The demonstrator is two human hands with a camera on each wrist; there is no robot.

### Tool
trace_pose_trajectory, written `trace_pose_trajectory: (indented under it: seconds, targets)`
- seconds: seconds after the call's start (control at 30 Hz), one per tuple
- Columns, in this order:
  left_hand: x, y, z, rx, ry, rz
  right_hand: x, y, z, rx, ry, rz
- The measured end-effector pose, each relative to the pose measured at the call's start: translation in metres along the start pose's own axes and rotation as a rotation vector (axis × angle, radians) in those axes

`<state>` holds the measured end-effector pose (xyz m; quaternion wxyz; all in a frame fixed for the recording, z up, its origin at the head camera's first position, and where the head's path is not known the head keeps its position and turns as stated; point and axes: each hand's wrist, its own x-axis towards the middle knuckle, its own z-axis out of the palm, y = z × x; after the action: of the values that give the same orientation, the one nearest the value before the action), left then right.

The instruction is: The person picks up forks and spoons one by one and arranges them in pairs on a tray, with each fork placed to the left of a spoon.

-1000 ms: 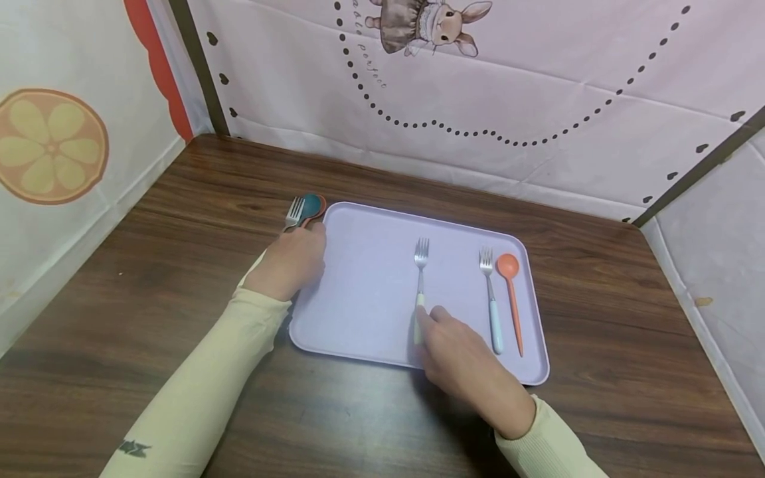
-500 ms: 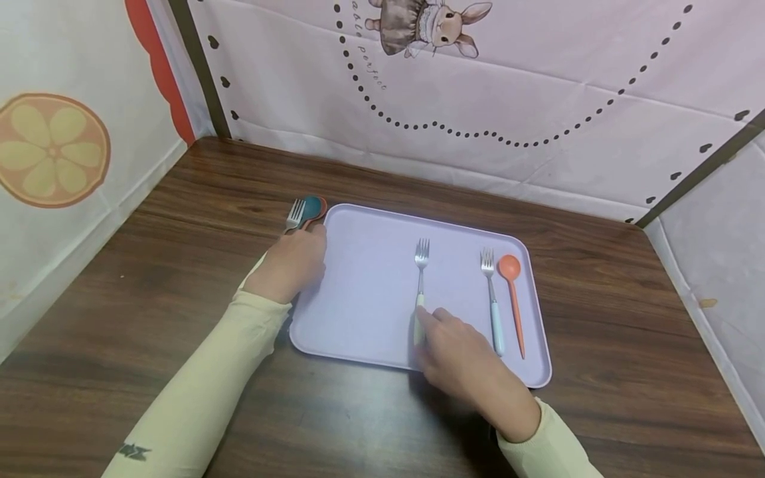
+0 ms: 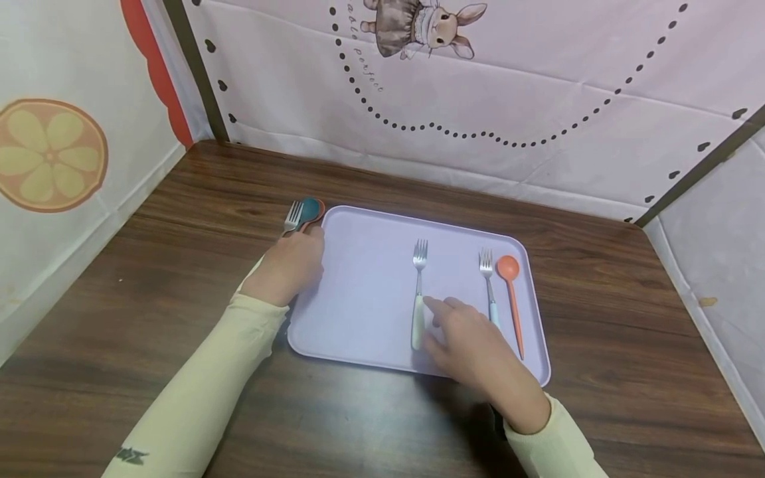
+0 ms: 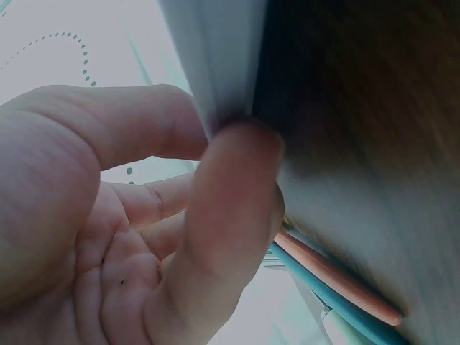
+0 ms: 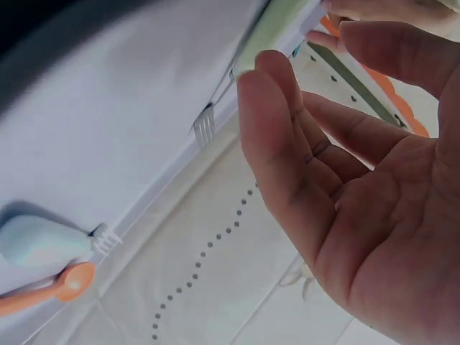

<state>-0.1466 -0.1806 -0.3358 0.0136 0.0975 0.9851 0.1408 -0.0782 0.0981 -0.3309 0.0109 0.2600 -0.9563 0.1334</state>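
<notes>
Lilac tray (image 3: 364, 285): edge pinched between thumb and finger of the left hand (image 3: 289, 265). Right hand (image 3: 475, 348): thumb and fingers parted, over the tray. Green-handled fork (image 3: 418, 309): on the tray, just left of the right fingertips; contact cannot be confirmed. Blue-handled fork (image 3: 487, 264) and orange spoon (image 3: 513, 302): right of those fingers.

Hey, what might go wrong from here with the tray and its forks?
The left hand pinches the tray at its edge; lifting there might make the orange spoon and blue-handled fork slide. The right hand is close beside the green-handled fork and could nudge it askew.
</notes>
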Motion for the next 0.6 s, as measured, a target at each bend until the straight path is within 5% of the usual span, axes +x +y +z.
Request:
trace_pose_trajectory:
  seconds: [0.6]
  targets:
    - [0.001, 0.001, 0.002, -0.010, 0.020, 0.024, 0.005, 0.022, -0.016, 0.019, 0.058, 0.074]
